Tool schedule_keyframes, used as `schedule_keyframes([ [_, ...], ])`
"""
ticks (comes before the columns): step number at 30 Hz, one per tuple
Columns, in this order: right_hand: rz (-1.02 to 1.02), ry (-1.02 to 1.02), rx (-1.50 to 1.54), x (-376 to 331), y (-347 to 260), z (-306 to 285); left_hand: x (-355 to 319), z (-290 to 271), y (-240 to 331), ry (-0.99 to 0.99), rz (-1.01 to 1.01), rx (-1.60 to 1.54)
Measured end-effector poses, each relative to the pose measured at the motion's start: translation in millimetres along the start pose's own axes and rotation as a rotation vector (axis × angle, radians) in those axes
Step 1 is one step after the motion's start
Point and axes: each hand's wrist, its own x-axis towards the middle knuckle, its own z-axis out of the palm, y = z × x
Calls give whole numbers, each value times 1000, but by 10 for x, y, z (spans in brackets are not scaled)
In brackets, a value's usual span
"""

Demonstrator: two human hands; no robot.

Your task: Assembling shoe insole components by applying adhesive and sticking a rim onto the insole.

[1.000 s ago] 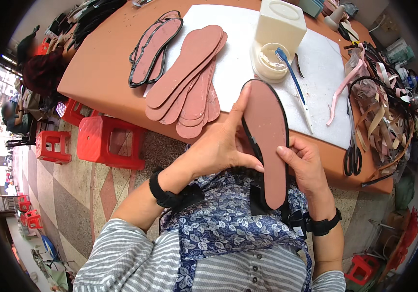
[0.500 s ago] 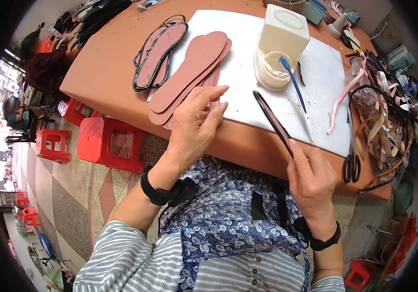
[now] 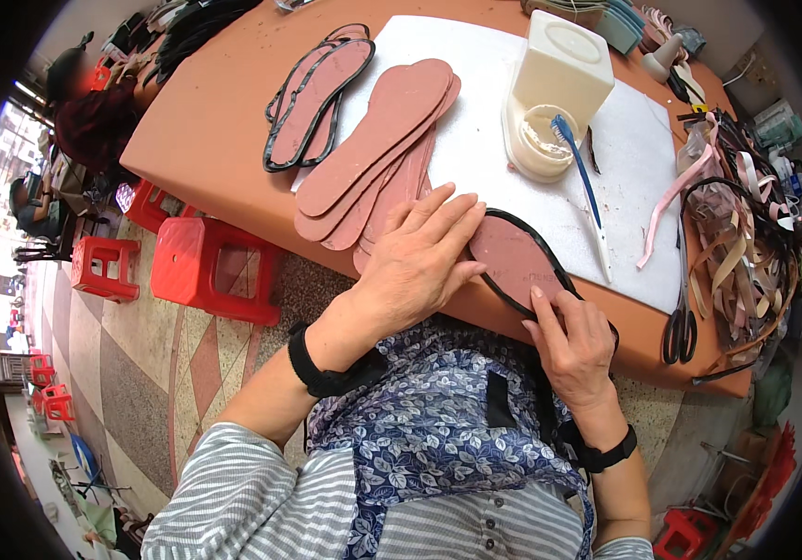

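A pink shoe insole (image 3: 516,252) with a black binding round its edge lies face up at the table's near edge. Flat and outstretched, the fingers of my left hand (image 3: 412,261) rest on its left end. My right hand (image 3: 573,355) grips its near right part, fingertips on the pink face; the palm hides some of that end. Just beyond my left hand is a fanned stack of plain pink insoles (image 3: 377,135). Farther left lie several black-edged insoles (image 3: 331,79), overlapping.
On the white sheet (image 3: 475,56) stands a cream container (image 3: 564,61) with a round pot (image 3: 543,154) and a blue brush (image 3: 583,177). Black scissors (image 3: 679,334) and tangled strips (image 3: 737,243) lie right. Red stools (image 3: 205,271) stand left; a person (image 3: 93,117) sits far left.
The black-edged insole has turned from edge-on to face up and come down onto the table's edge. My left hand has moved right onto it, and my right hand has shifted slightly left.
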Motion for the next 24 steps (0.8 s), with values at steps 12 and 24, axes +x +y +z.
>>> schedule_keyframes([
  [12, 147, 47, 8, -224, 71, -56, 25, 56, 20, -176, 13, 117],
  [24, 297, -85, 96, -222, 79, -100, 124, 4, 133, -255, 12, 111],
])
